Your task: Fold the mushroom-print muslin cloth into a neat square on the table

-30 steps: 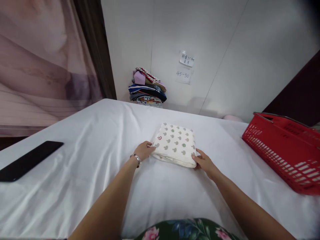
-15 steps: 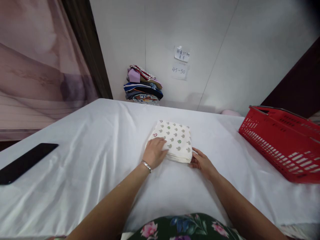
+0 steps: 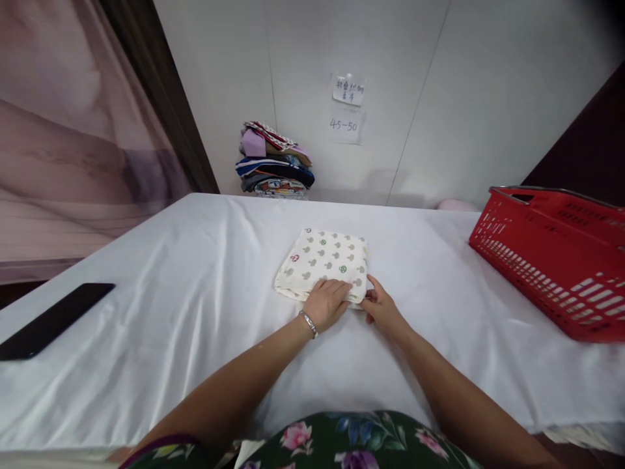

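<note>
A white folded cloth point(image 3: 322, 257) with a print of grey, green and red mushrooms lies in several layers on the white-covered table. My left hand point(image 3: 328, 305) rests on its near edge, right of the middle, fingers stretched flat over the top layer. At the near right corner, the thumb and fingers of my right hand point(image 3: 385, 312) grip the edge of the layers. My right fingertips are partly hidden by the cloth and by each other.
A red plastic basket point(image 3: 547, 260) stands at the right of the table point(image 3: 195, 260). A black flat slab point(image 3: 53, 319) lies at the left edge. Behind the table, a stack of folded fabrics point(image 3: 276, 163) stands against the wall, near paper signs point(image 3: 346, 124).
My left hand has slid from the cloth's near left corner rightward along its near edge. My right hand has closed on the near right corner. The view has shifted slightly.
</note>
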The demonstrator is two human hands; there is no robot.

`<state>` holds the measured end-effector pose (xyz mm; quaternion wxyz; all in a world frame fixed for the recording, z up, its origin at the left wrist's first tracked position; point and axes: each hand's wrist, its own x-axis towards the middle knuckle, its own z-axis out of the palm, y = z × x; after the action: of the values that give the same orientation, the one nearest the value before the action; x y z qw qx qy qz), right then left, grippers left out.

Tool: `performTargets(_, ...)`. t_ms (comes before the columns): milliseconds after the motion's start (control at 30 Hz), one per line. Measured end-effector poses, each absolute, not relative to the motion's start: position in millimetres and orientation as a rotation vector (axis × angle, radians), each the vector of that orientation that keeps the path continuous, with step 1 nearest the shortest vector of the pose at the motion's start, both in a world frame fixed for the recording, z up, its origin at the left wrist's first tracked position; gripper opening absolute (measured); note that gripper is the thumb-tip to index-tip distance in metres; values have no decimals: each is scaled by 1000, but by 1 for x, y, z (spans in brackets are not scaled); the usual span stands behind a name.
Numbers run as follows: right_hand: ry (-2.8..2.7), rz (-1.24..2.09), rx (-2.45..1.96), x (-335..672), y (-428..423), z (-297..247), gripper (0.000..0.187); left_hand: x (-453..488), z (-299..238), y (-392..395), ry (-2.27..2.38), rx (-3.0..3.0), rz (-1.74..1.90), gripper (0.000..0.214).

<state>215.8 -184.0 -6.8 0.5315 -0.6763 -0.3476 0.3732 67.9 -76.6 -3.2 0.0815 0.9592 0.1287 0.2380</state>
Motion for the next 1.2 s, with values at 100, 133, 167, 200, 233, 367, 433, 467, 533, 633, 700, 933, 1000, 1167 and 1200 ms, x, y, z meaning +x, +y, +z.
performTargets(100, -818, 871, -1614, 215, -183, -8, 82, 68, -2, -79, 398, 2899, 757, 34)
performTargets(133, -805, 882, -1595, 215, -183, -8, 81, 68, -2, -80, 400, 2915, 778, 34)
performTargets(167, -788, 897, -1573, 215, -184, -7, 81, 68, -3, -81, 396, 2934, 794, 34)
performTargets(200, -768, 914, -1553, 215, -185, -7, 81, 69, -4, -83, 390, 2955, 799, 35)
performTargets(233, -751, 930, -1537, 215, -186, -6, 81, 70, -6, -84, 384, 2973, 793, 35)
performTargets(367, -723, 995, -1500, 217, -190, -5, 81, 70, -13, -89, 397, 2989, 729, 38)
performTargets(433, -722, 1026, -1478, 218, -190, -6, 80, 67, -13, -90, 384, 2969, 715, 41)
performTargets(467, -720, 1034, -1468, 218, -190, -6, 80, 66, -12, -91, 371, 2959, 706, 44)
performTargets(533, -722, 1036, -1454, 218, -190, -7, 80, 64, -8, -92, 356, 2944, 676, 53)
performTargets(633, -728, 1019, -1452, 216, -191, -9, 79, 67, -6, -93, 409, 2937, 629, 60)
performTargets(700, -735, 1020, -1470, 217, -194, -11, 78, 72, -8, -92, 470, 2939, 617, 57)
performTargets(933, -984, 803, -1769, 270, -169, -14, 69, 78, -14, -88, 494, 2935, 645, 53)
performTargets(1000, -1027, 608, -1886, 295, -145, -13, 66, 77, -14, -87, 490, 2923, 651, 54)
performTargets(1167, -1079, 348, -2112, 334, -80, -13, 61, 76, -16, -88, 494, 2912, 660, 57)
performTargets(1200, -1095, 344, -2120, 337, -71, -13, 61, 76, -16, -88, 499, 2913, 664, 57)
